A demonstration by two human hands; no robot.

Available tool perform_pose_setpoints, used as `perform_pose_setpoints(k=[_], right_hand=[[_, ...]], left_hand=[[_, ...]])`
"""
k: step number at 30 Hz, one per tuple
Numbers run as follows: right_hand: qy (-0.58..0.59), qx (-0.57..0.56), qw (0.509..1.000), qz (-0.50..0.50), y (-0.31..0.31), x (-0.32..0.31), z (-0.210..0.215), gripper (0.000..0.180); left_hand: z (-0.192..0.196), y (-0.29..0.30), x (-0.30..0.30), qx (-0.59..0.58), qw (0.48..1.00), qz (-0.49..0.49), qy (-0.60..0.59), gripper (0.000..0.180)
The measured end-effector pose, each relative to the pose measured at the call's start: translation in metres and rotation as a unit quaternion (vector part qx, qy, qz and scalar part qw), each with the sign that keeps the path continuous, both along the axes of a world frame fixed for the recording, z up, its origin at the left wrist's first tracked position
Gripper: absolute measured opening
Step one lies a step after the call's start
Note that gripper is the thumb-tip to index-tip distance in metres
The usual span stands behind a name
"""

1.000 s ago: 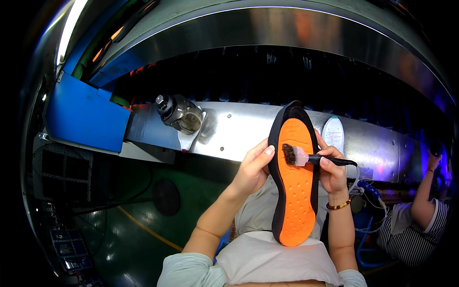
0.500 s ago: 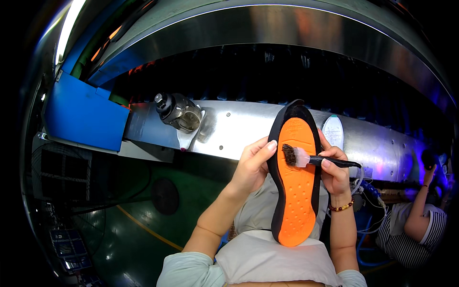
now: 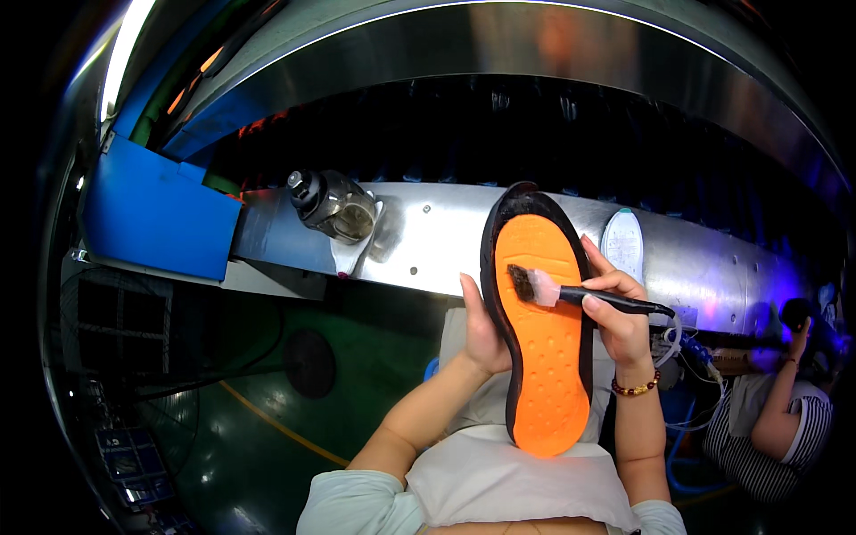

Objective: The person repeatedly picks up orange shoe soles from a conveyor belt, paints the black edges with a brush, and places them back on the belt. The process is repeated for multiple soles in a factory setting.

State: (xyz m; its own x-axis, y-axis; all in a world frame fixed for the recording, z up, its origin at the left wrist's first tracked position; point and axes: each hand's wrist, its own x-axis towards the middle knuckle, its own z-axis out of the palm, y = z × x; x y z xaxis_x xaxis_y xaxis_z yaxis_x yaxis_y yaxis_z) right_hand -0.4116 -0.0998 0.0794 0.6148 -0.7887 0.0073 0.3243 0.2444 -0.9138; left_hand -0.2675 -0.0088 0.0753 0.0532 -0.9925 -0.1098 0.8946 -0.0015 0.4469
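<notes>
1. The left hand (image 3: 486,330) holds a long shoe sole with an orange face and black rubber rim (image 3: 542,339) upright in front of the person's body, toe end up. Its grip is closed around the sole's left edge, thumb on the rim near the orange face, the other fingers hidden behind.
2. The sole's heel end rests on the pale cloth apron (image 3: 499,473) over the person's lap; its toe end rises in front of the curved polished steel ledge (image 3: 428,250) of the machine beyond.
3. The right hand (image 3: 620,321) pinches a small brush with a black handle and dark bristles (image 3: 571,292) between thumb and fingers, the handle pointing right. A beaded bracelet (image 3: 635,388) sits on that wrist.
4. The bristle tip touches the orange face in its upper part, left of centre. The step in hand looks like coating or cleaning the sole's face with the brush; only the upper part appears to be under work.
5. Judging from this, the next move calls for steady strokes down the orange face toward the heel, with the left hand keeping the sole from tilting.
6. On the ledge lie a clear bottle with a black cap (image 3: 334,205) on its side and a white oval container (image 3: 622,242), both apart from the hands. A blue panel (image 3: 156,209) stands at far left.
7. Another person in a striped top (image 3: 771,437) sits at the right.
</notes>
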Motion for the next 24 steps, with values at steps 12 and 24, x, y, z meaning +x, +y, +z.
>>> perform_pose_setpoints(k=[12, 24], right_hand=[[0.027, -0.191, 0.976, 0.098, 0.011, -0.002, 0.038, 0.019], [-0.059, -0.114, 0.983, 0.135, -0.006, -0.006, 0.054, 0.017]], left_hand=[[-0.007, -0.018, 0.015, -0.128, 0.985, 0.027, 0.113, 0.075], [0.006, -0.031, 0.027, -0.048, 0.984, 0.15, -0.077, 0.071]])
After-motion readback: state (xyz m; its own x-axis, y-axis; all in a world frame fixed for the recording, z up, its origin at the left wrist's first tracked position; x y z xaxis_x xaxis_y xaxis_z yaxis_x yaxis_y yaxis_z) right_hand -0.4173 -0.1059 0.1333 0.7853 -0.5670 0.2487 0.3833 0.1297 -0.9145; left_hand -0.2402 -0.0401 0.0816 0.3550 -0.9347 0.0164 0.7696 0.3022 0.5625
